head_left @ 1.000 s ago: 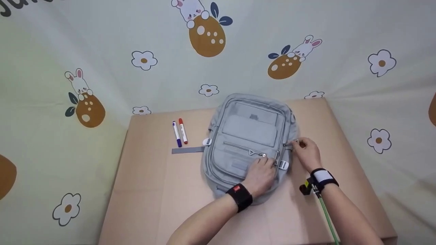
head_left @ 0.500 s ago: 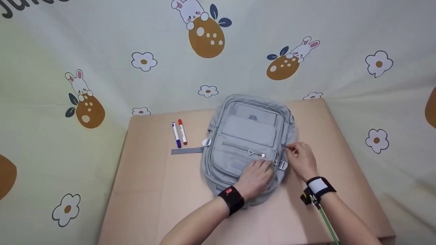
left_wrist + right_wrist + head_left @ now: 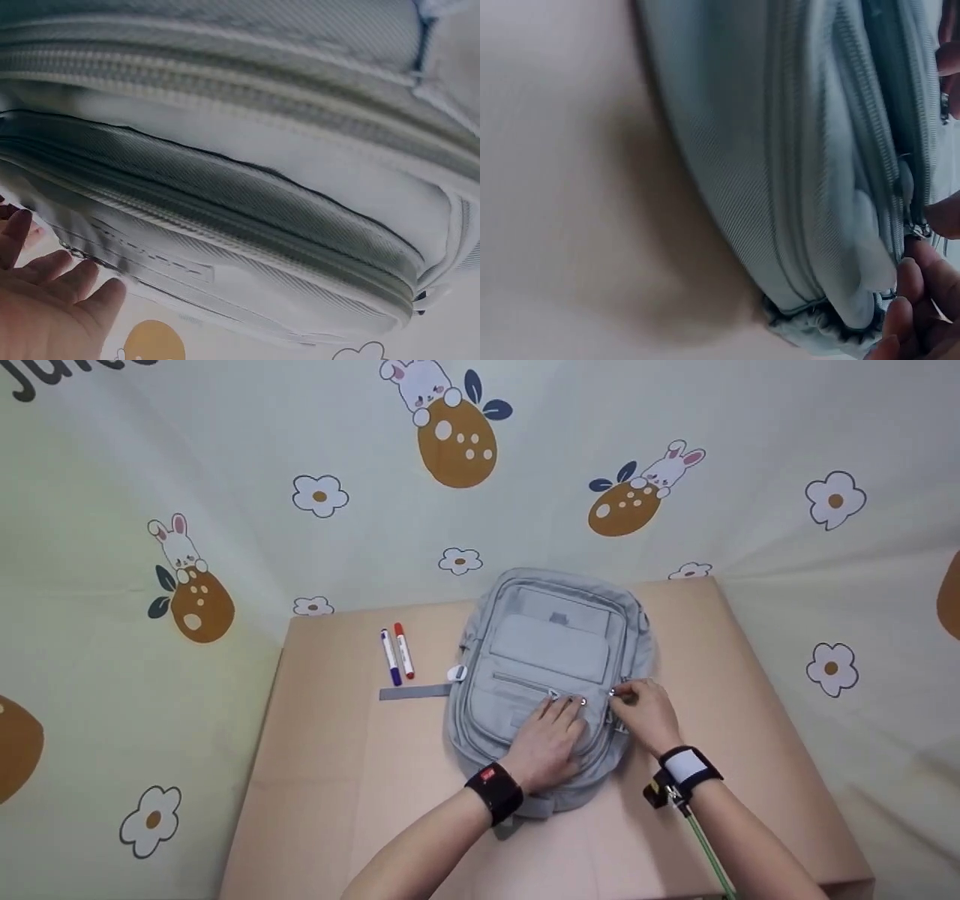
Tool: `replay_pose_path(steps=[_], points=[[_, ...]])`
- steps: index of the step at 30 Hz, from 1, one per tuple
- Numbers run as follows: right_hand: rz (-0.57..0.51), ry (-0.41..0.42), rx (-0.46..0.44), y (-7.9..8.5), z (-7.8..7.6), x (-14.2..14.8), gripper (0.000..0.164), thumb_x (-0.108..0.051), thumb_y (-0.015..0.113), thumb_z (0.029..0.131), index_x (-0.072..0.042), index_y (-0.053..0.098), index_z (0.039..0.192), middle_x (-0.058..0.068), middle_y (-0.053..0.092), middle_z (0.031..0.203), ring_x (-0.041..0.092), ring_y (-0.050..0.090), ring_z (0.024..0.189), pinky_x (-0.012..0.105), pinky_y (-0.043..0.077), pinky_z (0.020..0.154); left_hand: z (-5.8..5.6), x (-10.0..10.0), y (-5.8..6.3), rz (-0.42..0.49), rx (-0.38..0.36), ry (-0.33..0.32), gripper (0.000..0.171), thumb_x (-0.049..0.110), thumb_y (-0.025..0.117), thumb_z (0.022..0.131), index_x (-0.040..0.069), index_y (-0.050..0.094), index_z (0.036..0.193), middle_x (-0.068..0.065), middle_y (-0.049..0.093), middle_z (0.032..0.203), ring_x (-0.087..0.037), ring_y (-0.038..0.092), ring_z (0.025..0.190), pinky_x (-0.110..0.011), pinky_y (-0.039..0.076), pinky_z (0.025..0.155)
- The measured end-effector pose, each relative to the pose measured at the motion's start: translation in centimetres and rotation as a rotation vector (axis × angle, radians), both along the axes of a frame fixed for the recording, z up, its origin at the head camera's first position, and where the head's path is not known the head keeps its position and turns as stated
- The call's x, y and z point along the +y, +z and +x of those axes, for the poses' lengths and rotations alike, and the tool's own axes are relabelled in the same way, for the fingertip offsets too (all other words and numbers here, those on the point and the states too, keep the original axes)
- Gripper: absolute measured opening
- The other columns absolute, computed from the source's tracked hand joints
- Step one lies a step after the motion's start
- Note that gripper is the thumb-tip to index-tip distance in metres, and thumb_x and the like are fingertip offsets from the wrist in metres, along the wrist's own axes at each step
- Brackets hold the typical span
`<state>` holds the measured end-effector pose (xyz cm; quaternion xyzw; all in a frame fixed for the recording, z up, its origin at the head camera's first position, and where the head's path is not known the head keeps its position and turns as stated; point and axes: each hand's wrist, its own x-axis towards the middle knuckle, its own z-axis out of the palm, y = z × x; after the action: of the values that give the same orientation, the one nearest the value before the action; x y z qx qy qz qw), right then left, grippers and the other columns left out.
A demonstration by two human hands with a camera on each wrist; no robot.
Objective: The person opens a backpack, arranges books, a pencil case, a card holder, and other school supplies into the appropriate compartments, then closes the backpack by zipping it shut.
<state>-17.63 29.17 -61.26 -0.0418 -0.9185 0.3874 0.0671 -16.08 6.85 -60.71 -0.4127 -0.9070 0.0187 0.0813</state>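
A grey backpack (image 3: 551, 649) lies on its back on the cardboard surface, its front pockets upward. My left hand (image 3: 547, 739) rests on the lower front, fingers spread, close to the small front-pocket zipper (image 3: 521, 682). At the bag's right side my right hand (image 3: 649, 712) pinches a zipper pull (image 3: 917, 231) between thumb and fingers. The right wrist view shows the zipper's two tooth rows parted above the slider. In the left wrist view, a gap between zipper teeth (image 3: 180, 214) runs along the bag, beyond the left hand's fingers (image 3: 97, 300).
Two markers, one blue-capped (image 3: 391, 658) and one red (image 3: 404, 651), lie left of the bag. A grey strap (image 3: 414, 691) sticks out from its left side. A patterned cloth (image 3: 360, 547) hangs behind the cardboard-covered table (image 3: 315, 810).
My right hand has moved left and slightly down, from beyond the bag's right edge to the zipper there. My left hand has shifted left, its fingers now flatter on the bag's front.
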Motion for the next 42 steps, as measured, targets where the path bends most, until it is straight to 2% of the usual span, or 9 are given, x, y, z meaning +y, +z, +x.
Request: replay_pose_path(steps=[8,14,17,22,25,29,32,37,42], points=[[-0.169,0.023,-0.136,0.2,-0.3,0.5,0.019,-0.016,0.07,0.095,0.002,0.069,0.1,0.015,0.068,0.102,0.026,0.061,0.092,0.032,0.048,0.08,-0.1,-0.5,0.3,0.025,0.006,-0.025,0.04,0.047,0.07,0.086,0.015,0.065,0.109,-0.012,0.049,0.153,-0.032,0.043,0.142,-0.052,0.037,0.113],[-0.254,0.048,-0.169,0.1,-0.2,1.2,0.018,-0.013,0.068,0.098,0.005,0.07,0.102,0.016,0.069,0.104,0.023,0.061,0.093,0.027,0.048,0.08,-0.1,-0.5,0.3,0.041,-0.03,-0.035,0.033,0.043,0.066,0.09,0.014,0.062,0.105,-0.014,0.048,0.154,-0.033,0.042,0.143,-0.052,0.035,0.115],[-0.166,0.054,-0.113,0.1,0.0,1.4,0.014,-0.011,0.07,0.096,0.002,0.071,0.099,0.014,0.068,0.101,0.024,0.061,0.092,0.032,0.048,0.08,-0.1,-0.6,0.3,0.035,-0.055,-0.028,0.034,0.044,0.066,0.09,0.014,0.061,0.106,-0.015,0.046,0.155,-0.032,0.039,0.145,-0.051,0.033,0.116],[0.127,0.113,0.074,0.2,0.6,1.1,0.006,-0.01,0.075,0.087,-0.005,0.072,0.089,0.009,0.065,0.093,0.029,0.058,0.091,0.043,0.046,0.08,-0.1,-0.6,0.2,0.036,-0.082,-0.019,0.034,0.045,0.065,0.091,0.015,0.061,0.105,-0.015,0.043,0.157,-0.032,0.038,0.146,-0.051,0.031,0.117],[0.268,0.175,0.162,0.3,1.3,0.8,0.009,-0.011,0.079,0.082,-0.009,0.069,0.083,0.005,0.062,0.089,0.028,0.056,0.088,0.044,0.046,0.077,-0.1,-0.6,0.2,0.043,-0.083,-0.019,0.033,0.044,0.065,0.091,0.015,0.061,0.105,-0.015,0.043,0.157,-0.032,0.037,0.147,-0.051,0.031,0.117],[0.335,0.236,0.194,0.6,2.2,0.3,0.015,-0.011,0.08,0.077,-0.011,0.066,0.077,0.002,0.058,0.085,0.026,0.053,0.083,0.043,0.046,0.072,-0.2,-0.7,0.2,0.046,-0.067,-0.024,0.032,0.044,0.065,0.091,0.015,0.061,0.104,-0.015,0.044,0.157,-0.032,0.038,0.146,-0.051,0.032,0.117],[0.292,0.218,0.136,0.7,2.5,-0.1,0.013,-0.012,0.078,0.078,-0.011,0.065,0.078,0.002,0.058,0.084,0.025,0.053,0.082,0.042,0.046,0.072,-0.3,-0.9,0.2,0.043,-0.049,-0.028,0.032,0.044,0.065,0.091,0.014,0.061,0.104,-0.015,0.045,0.156,-0.031,0.039,0.146,-0.05,0.033,0.116],[0.13,0.133,-0.035,0.5,2.5,-0.5,0.008,-0.013,0.068,0.084,-0.008,0.061,0.086,0.005,0.06,0.085,0.024,0.056,0.078,0.039,0.047,0.07,-0.2,-1.5,0.0,0.056,-0.018,-0.057,0.035,0.045,0.069,0.089,0.014,0.06,0.103,-0.015,0.045,0.156,-0.031,0.04,0.145,-0.049,0.034,0.116],[0.034,0.094,-0.091,0.4,3.0,-0.6,0.01,-0.011,0.064,0.089,-0.007,0.061,0.097,0.007,0.065,0.09,0.024,0.061,0.082,0.038,0.049,0.073,-0.1,-3.4,-0.4,0.085,0.003,-0.124,0.03,0.035,0.072,0.086,0.013,0.058,0.102,-0.014,0.046,0.155,-0.031,0.04,0.145,-0.047,0.033,0.116]])
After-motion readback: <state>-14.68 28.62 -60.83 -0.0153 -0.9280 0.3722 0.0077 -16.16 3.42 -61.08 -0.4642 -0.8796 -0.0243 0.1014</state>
